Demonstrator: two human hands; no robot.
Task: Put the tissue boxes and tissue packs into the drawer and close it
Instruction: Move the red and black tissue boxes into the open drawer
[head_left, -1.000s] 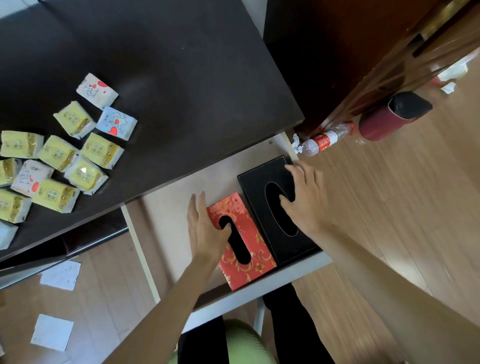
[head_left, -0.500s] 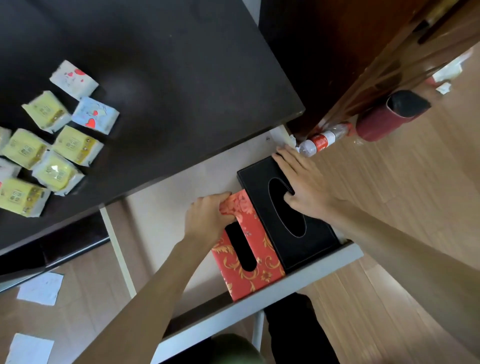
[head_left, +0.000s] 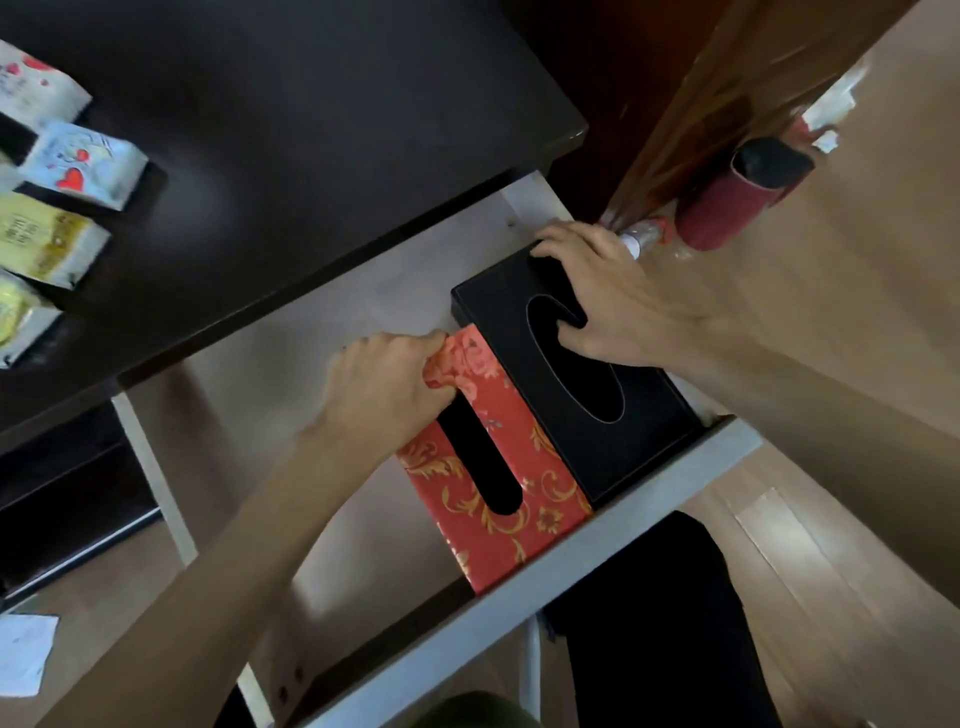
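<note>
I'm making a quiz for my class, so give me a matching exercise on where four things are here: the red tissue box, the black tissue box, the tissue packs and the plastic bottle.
Things:
1. red tissue box
2. black tissue box
3. tissue packs
4. plastic bottle

Places:
A. on the dark tabletop
B. in the drawer, under the right hand
C. on the floor
D. in the drawer, gripped by the left hand

Pairs: 1-D, 2-B, 3-A, 4-C

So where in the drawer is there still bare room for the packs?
The drawer floor is bare left of the red tissue box, from the left hand to the left wall. The right side is crowded: the black tissue box lies there beside the red one, under the right hand.
</note>
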